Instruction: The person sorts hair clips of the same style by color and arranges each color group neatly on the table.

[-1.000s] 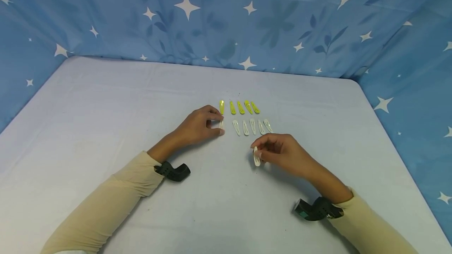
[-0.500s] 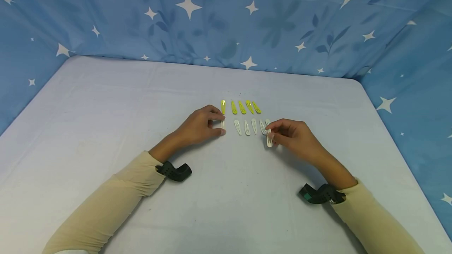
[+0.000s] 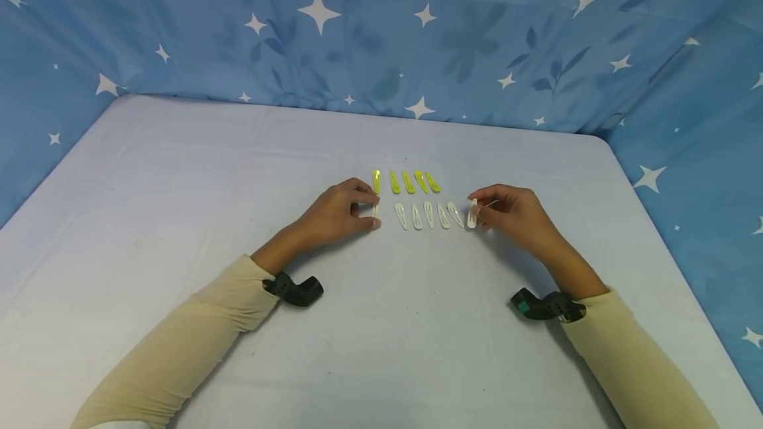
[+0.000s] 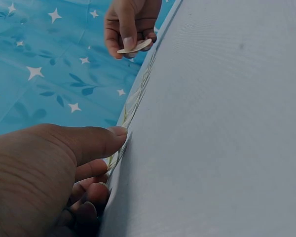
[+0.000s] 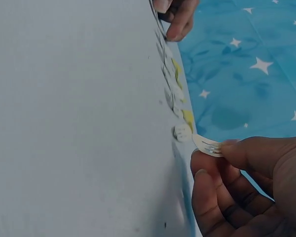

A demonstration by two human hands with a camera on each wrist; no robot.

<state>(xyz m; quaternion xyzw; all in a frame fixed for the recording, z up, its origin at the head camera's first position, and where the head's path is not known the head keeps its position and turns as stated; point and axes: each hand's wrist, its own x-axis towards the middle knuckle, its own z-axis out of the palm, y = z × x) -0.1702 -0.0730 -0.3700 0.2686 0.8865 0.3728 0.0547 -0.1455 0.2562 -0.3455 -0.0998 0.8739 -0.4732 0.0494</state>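
In the head view my left hand (image 3: pixel 336 214) has its thumb and fingertips at the two ends of a white snap hair clip (image 3: pixel 375 211) at the row's left end. Farther right, my right hand (image 3: pixel 515 217) pinches another white snap hair clip (image 3: pixel 472 214) between thumb and fingers, just beyond the last clip of the row. The right wrist view shows this pinched clip (image 5: pixel 207 146) from the side, slots visible, held off the cloth. Between the hands lie several white hair clips (image 3: pixel 428 214), roughly upright side by side. Behind them runs a row of several yellow hair clips (image 3: pixel 408 182).
A white cloth (image 3: pixel 357 336) covers the table. Its far edge meets a blue curtain (image 3: pixel 369 32) with white stars, which also hangs at both sides. Each wrist wears a black camera mount (image 3: pixel 295 290).
My right hand has moved away from me and to the right, carrying its white hair clip to the right end of the white row. My left hand has stayed in place.
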